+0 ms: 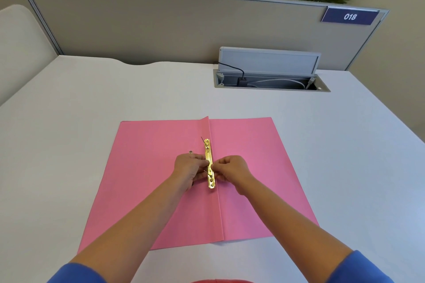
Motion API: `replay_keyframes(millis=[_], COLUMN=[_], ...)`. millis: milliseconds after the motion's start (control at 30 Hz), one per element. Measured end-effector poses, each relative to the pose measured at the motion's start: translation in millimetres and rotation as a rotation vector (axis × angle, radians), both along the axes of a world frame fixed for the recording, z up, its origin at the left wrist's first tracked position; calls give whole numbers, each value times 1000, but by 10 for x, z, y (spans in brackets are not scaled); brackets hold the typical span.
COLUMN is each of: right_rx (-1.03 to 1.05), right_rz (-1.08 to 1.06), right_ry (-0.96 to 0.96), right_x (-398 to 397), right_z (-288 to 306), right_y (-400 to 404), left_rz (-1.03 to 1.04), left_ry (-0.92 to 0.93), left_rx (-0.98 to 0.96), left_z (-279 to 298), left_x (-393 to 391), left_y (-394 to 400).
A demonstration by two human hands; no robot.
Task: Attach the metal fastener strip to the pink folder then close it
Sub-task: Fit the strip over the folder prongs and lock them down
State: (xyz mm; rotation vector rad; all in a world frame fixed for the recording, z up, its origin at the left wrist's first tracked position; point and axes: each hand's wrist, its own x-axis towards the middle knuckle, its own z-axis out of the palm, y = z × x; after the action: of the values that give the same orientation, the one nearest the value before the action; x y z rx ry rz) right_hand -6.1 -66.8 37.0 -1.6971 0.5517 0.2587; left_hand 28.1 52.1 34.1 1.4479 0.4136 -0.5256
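Observation:
The pink folder (250, 167) lies open and flat on the white desk, its spine fold running away from me. A gold metal fastener strip (208, 156) lies along the spine fold, with two thin prongs sticking up through it, one near its far end and one near its close end. My left hand (189, 169) pinches the strip from the left side at its middle. My right hand (230, 170) pinches it from the right, fingertips at the near prong. A small metal piece (190, 152) rests on the left flap just beyond my left hand.
An open cable box (271, 80) with a raised lid and plugged-in cables is set into the desk at the back right. A grey partition (161, 23) with a "018" label closes the far edge. A plant stands behind it.

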Motion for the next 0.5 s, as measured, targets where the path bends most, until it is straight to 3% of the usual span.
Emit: replay_keyframes(millis=[167,500], right_rx=[-27,-158], right_rz=[-8,-22], right_ry=[12,40], right_x=[6,-2], right_z=[-7,-63], right_y=[-2,-7], left_rz=[-47,-245], left_ry=[-148,-543], left_rx=[149,625], left_z=[-40,-133], left_x=[1,-34], left_y=[0,-27])
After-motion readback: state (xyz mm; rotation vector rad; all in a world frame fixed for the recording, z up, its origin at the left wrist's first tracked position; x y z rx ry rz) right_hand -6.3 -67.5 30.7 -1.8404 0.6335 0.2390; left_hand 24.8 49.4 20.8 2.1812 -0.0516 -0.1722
